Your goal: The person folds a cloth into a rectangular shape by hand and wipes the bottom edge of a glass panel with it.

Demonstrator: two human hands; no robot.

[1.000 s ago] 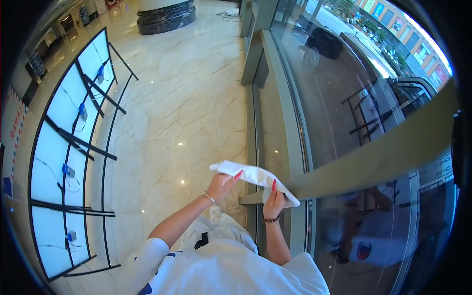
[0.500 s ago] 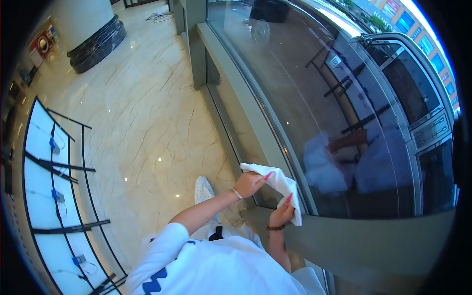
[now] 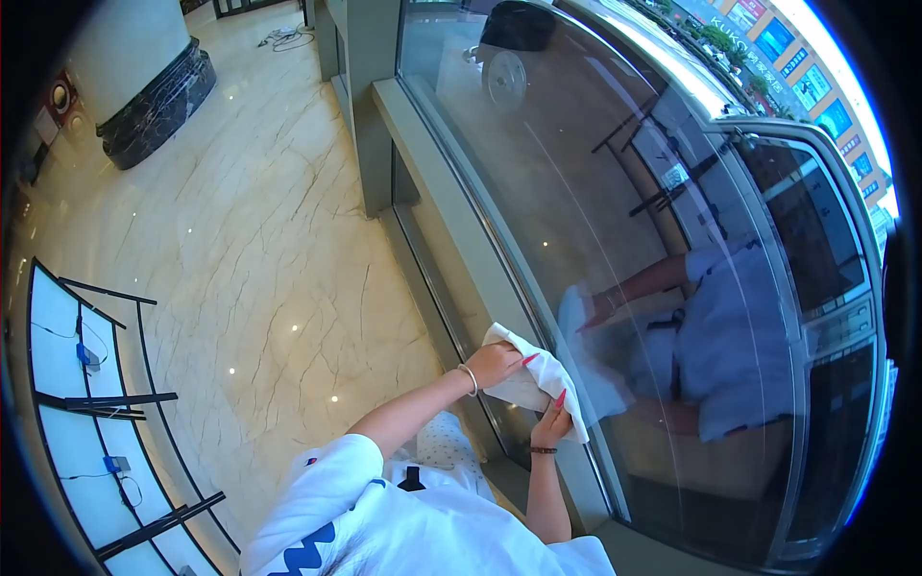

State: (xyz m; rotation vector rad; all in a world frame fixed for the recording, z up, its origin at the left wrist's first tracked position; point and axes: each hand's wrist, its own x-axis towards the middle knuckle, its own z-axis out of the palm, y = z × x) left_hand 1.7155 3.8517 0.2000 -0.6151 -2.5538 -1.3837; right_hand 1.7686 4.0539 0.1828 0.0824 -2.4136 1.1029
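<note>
A white cloth hangs between my two hands at the window ledge, its far edge folded over. My left hand pinches its upper left part, with a light bracelet at the wrist. Lower and to the right, my right hand grips the cloth's other end, with a dark beaded bracelet behind it. Red nails show on both hands. Just beyond the cloth stands a large glass pane in a grey metal frame, mirroring my arms and the cloth. I cannot tell whether the cloth touches the frame.
To the left lean white panels on black frames with small blue boxes and wires. A column with a dark marble base stands at the back left on the marble floor. Outside the glass are a vehicle and buildings.
My view and body have shifted, bringing my reflection further into the pane. Both hands still hold the cloth, which now hangs more open between them and shows more of its surface.
</note>
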